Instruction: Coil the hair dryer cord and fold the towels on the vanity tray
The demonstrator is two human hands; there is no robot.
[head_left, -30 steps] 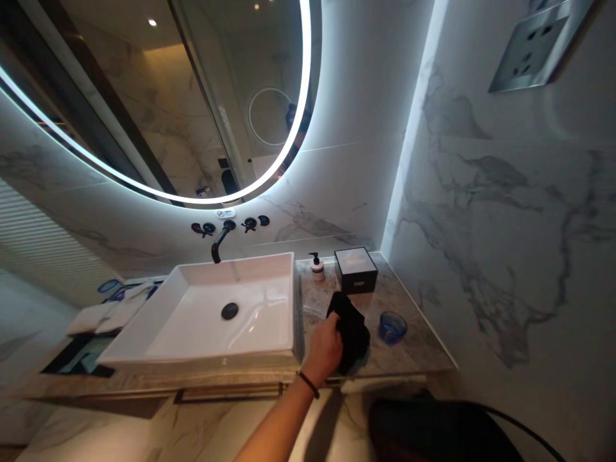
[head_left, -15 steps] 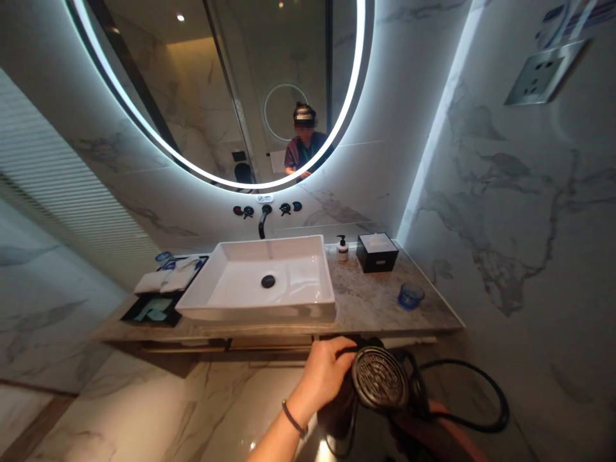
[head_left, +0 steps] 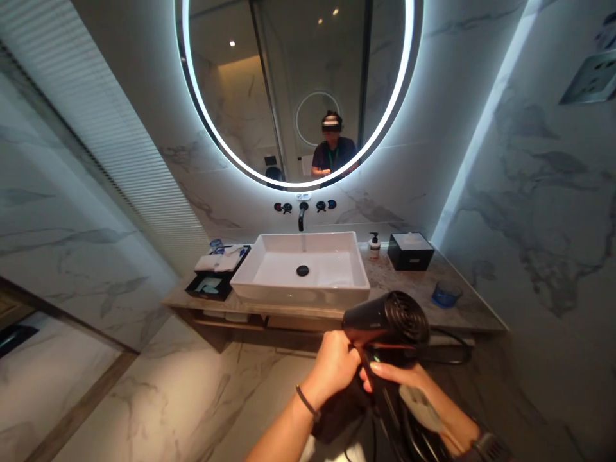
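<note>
A black hair dryer [head_left: 373, 325] is held up in front of the counter, its round grille facing right and toward me. My right hand [head_left: 402, 378] is closed around its handle, the thumb lying along it. Loops of black cord [head_left: 409, 436] hang under this hand, and a greyish oval piece [head_left: 420, 407] shows against the palm. My left hand [head_left: 338, 360] is a fist beside the handle, closed on what looks like a dark cloth bag [head_left: 341, 410] hanging below. Its fingertips are hidden.
A white basin [head_left: 301, 292] stands on the stone counter [head_left: 399, 301]. To its right are a soap bottle [head_left: 374, 247], a black tissue box [head_left: 410, 252] and a blue glass [head_left: 446, 295]. Black trays [head_left: 226, 292] with folded cloths sit left. A lit round mirror [head_left: 301, 185] hangs above.
The hair dryer has risen and turned, so its body now shows from the side. My right hand has come into clearer view on the handle. The camera view has swung left.
</note>
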